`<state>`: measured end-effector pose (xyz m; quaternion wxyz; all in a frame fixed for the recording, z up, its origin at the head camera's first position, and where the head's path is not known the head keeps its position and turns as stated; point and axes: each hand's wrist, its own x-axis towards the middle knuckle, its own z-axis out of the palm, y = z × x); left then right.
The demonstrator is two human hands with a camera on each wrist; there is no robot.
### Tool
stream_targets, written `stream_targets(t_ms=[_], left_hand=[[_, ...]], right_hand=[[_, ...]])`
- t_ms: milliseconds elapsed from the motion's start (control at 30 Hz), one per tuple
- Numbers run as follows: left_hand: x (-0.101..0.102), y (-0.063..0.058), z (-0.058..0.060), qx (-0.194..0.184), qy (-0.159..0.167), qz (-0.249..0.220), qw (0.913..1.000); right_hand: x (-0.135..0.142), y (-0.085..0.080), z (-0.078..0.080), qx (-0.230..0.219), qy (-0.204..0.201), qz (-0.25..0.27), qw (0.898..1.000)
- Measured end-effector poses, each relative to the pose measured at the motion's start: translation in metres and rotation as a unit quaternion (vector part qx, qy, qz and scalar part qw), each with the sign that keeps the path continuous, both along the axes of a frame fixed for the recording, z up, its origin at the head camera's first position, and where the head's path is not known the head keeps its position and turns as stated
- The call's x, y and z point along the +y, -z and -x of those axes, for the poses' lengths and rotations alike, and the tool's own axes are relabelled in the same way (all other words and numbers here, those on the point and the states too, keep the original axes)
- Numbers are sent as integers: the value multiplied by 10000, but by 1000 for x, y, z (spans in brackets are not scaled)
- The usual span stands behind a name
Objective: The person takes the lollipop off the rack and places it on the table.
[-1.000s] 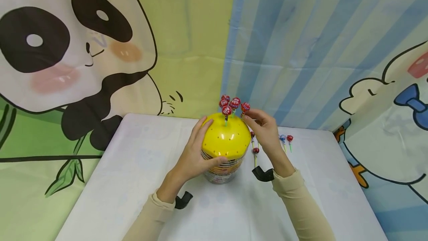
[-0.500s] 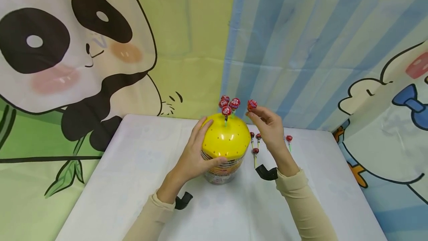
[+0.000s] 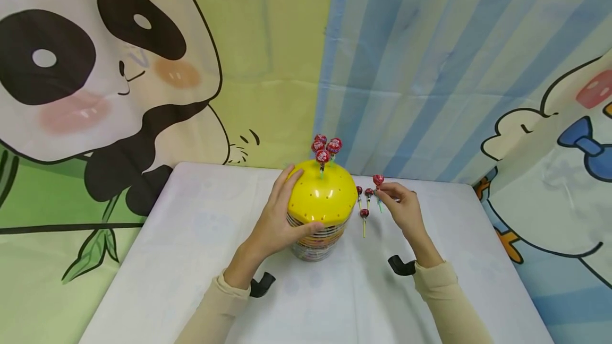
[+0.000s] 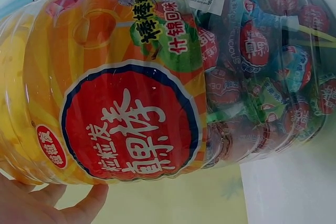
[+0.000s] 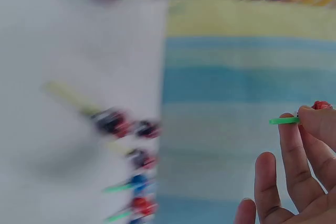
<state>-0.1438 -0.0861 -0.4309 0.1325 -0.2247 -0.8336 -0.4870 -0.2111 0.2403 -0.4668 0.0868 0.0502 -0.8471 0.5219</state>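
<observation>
Head view: our right grip [image 3: 404,208] pinches a red-wrapped, green-sticked lollipop [image 3: 378,180] upright, right of the yellow-lidded clear plastic jar [image 3: 322,203]; our left grip [image 3: 274,223] clasps the jar.

Beige sleeves [image 3: 207,312] end behind the left hand [image 3: 274,224] and right hand [image 3: 404,210]; inward of each cuff [image 3: 235,290] juts a bent black piece [image 3: 262,284], seemingly plastic.

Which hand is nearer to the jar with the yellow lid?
Left. The left hand grips the jar around its left side; the right hand is apart from it, to the right, pinching a lollipop.
</observation>
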Motion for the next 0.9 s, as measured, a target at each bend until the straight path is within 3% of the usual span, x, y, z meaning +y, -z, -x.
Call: stream_targets(t_ms=[200, 400, 667, 900], left_hand=[[0, 0, 1, -21, -5, 2, 10000], [0, 0, 0, -32, 29, -27, 10000], [0, -1, -2, -72, 28, -42, 10000], [-1, -1, -2, -48, -6, -20, 10000]], right_hand=[[17, 42, 2, -715, 365, -197, 9966], [24, 66, 0, -1245, 676, -679, 9876], [22, 83, -3, -1669, 743, -1448, 9724], [19, 85, -4, -1730, 727, -1900, 9637]])
